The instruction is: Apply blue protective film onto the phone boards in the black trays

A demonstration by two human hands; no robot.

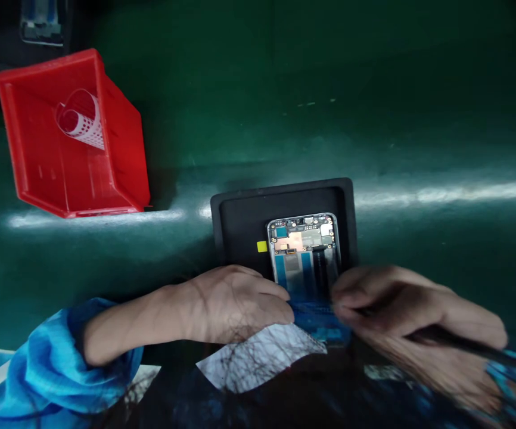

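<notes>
Nearest the camera, the lower edge of the view is dark and muddled, with a pale, creased sheet point(262, 356) lying just under the left hand point(233, 304) and a blue sleeve point(43, 369) bunched up at that forearm. The left hand rests palm down on the near edge of the black tray point(240, 220), its fingers point(276, 298) curled loosely and touching the lower left side of the opened phone point(305, 262); whether they pinch anything cannot be told. The right hand point(392, 304) is blurred, its fingers point(345, 298) drawn together at the phone's lower right side, and a thin dark tool point(454, 342) seems to run back across the hand toward the wrist, though the blur hides how firmly it is held. Between the two hands a blue part point(316, 316) covers the phone's near end. The phone lies back-open in the tray, showing a circuit board and a copper patch at its far end, with a small yellow tab point(262, 246) just beside its left edge. The tray sits on a dark green worktop point(419, 238) that carries a bright streak of reflected light running left to right. Further off to the left, well apart from the tray, a red plastic bin point(52, 173) is tipped toward the camera and holds a curled strip of white perforated material point(81, 119). Beyond it, the top left corner is dim, with an indistinct pale object point(41, 24) in shadow.
</notes>
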